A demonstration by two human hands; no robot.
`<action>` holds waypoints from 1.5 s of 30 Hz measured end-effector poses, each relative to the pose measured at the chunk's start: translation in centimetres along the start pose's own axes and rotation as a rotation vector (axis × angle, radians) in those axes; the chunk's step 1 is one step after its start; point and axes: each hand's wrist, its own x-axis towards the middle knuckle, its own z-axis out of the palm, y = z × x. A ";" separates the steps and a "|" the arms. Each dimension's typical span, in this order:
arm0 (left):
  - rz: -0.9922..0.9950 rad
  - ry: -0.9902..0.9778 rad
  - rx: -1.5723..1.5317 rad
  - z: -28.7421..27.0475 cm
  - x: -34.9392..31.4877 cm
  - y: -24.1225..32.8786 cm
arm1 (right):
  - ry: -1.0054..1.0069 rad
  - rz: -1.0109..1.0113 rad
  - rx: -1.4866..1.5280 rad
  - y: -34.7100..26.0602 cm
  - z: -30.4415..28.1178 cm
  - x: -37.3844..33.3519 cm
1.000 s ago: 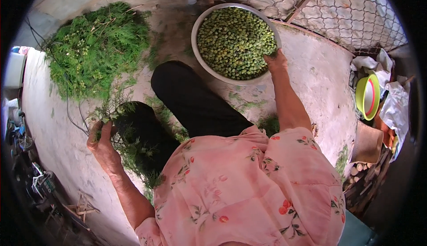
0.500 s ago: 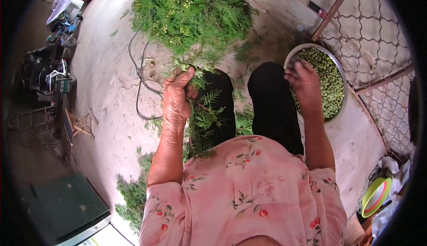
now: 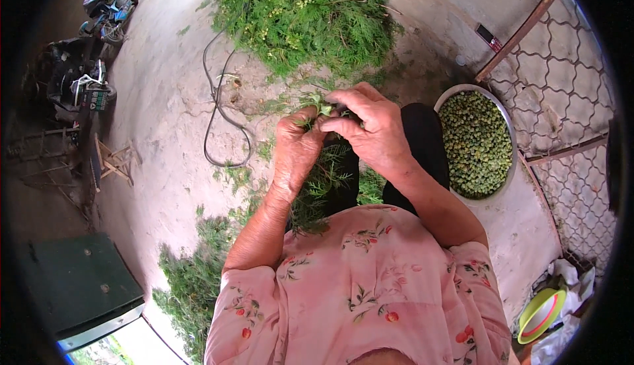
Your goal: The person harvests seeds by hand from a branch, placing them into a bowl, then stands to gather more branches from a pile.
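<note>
My left hand (image 3: 298, 146) is closed around a leafy evergreen sprig (image 3: 327, 170), whose feathery leaves hang down past my wrist over my dark trousers. Small pale-green cones show at the sprig's tip, above my left thumb. My right hand (image 3: 378, 130) meets it there, thumb and forefinger bent in on the tip; the exact pinch is partly hidden by the fingers. To the right of my knee stands a round metal basin (image 3: 513, 160), well filled with small green cones (image 3: 477, 144).
Ahead lies a large heap of cut evergreen branches (image 3: 304, 21); stripped-looking sprigs (image 3: 191, 279) lie at my left. A black cable (image 3: 210, 130) loops on the concrete floor. A wire-mesh gate (image 3: 561, 74) is at right, a lime-green basin (image 3: 543, 315) lower right, a wooden folding stool (image 3: 115, 160) at left.
My right hand has moved left from over the metal basin to the sprig tip. My left hand, still gripping the sprig, has come slightly right and lower. The view has shifted a little.
</note>
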 end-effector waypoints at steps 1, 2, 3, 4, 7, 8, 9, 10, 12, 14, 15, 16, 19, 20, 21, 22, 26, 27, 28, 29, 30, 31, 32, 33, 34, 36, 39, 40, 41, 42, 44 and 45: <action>-0.004 0.002 -0.002 0.1 0.0 -0.1 | -0.033 0.015 -0.049 0.2 0.2 -0.2; 0.059 -0.010 0.042 0.3 -0.1 -0.2 | -0.036 0.017 -0.049 0.4 0.3 -0.3; 0.122 -0.022 0.086 0.6 -0.1 -0.2 | -0.022 0.013 -0.033 0.8 0.3 -0.5; 0.117 -0.051 0.091 0.6 -0.2 -0.2 | -0.008 0.008 -0.017 1.0 0.3 -0.5; -0.011 -0.134 0.009 0.1 -0.4 -0.3 | -0.094 0.174 0.112 1.2 0.0 -0.8; -0.070 -0.118 -0.004 0.1 -0.5 0.2 | -0.113 0.336 0.256 0.9 -0.3 -0.6; -0.072 -0.117 -0.002 0.0 -0.6 0.4 | -0.221 0.532 0.434 1.1 -1.1 -0.4; -0.121 -0.133 -0.019 -0.1 -0.5 0.4 | -0.217 0.603 0.549 1.3 -1.6 -0.4; -0.159 -0.163 0.002 -0.2 -0.5 0.5 | -0.212 0.674 0.664 1.1 -2.0 -0.2; -0.113 -0.153 0.013 0.0 -0.3 0.2 | -0.163 0.684 0.854 0.7 -2.2 0.0; -0.067 -0.142 0.024 0.0 -0.3 0.1 | -0.161 0.684 0.853 0.9 -2.2 -0.1; -0.069 -0.147 0.024 0.2 -0.3 0.2 | -0.192 0.675 0.822 1.3 -2.1 -0.2; -0.066 -0.157 0.014 0.7 -0.3 0.2 | -0.226 0.667 0.708 1.4 -1.8 -0.3; 0.057 -0.148 0.123 0.6 -0.2 -0.9 | -0.173 0.485 0.519 1.8 -1.1 -0.5; 0.181 -0.139 0.232 0.7 -0.1 -1.5 | -0.119 0.304 0.329 2.0 -0.7 -0.6; 0.178 -0.142 0.232 0.7 -0.1 -1.5 | -0.138 0.367 0.309 1.4 -0.7 -0.5; 0.037 -0.182 0.100 1.0 -0.2 -0.2 | -0.105 0.258 0.223 2.3 -0.3 -1.0; -0.102 -0.208 -0.031 1.0 -0.2 0.3 | -0.101 0.262 0.221 2.2 -0.6 -0.9; -0.163 -0.215 -0.088 0.9 -0.2 0.8 | -0.087 0.547 0.501 1.8 -1.0 -0.5; -0.163 -0.215 -0.087 0.8 -0.2 0.7 | -0.070 0.832 0.782 1.6 -1.4 -0.3; -0.250 -0.157 -0.178 0.7 -0.3 0.5 | 0.007 0.805 1.007 2.4 -1.8 -0.4; -0.337 -0.102 -0.269 0.7 -0.2 0.3 | 0.035 0.746 1.069 3.0 -1.9 -0.3; -0.337 -0.073 -0.284 0.7 0.0 0.4 | 0.056 0.711 1.139 3.3 -2.4 -0.2; -0.338 -0.075 -0.283 0.8 0.1 0.3 | 0.077 0.676 1.207 3.3 -2.9 -0.1; -0.353 -0.027 -0.362 0.8 0.3 0.5 | 0.106 0.722 1.266 2.9 -3.5 0.1; -0.373 0.039 -0.490 0.7 0.4 0.8 | 0.169 0.727 1.301 2.7 -3.8 -0.1; -0.364 0.034 -0.448 0.2 0.6 0.4 | 0.145 0.738 1.180 3.2 -3.1 -1.5; -0.345 0.040 -0.419 0.2 0.6 0.6 | 0.078 0.733 1.037 2.9 -3.0 -1.8; -0.345 0.039 -0.419 0.3 0.6 0.7 | 0.006 0.712 0.910 2.2 -2.7 -2.3; -0.336 0.030 -0.450 0.3 0.5 0.9 | -0.019 0.688 0.776 1.2 -2.2 -2.6; -0.326 0.017 -0.480 0.5 0.4 1.3 | -0.016 0.508 0.501 0.6 -1.0 -2.9; -0.332 0.009 -0.479 0.5 0.4 1.5 | 0.010 0.356 0.359 1.1 -0.3 -3.3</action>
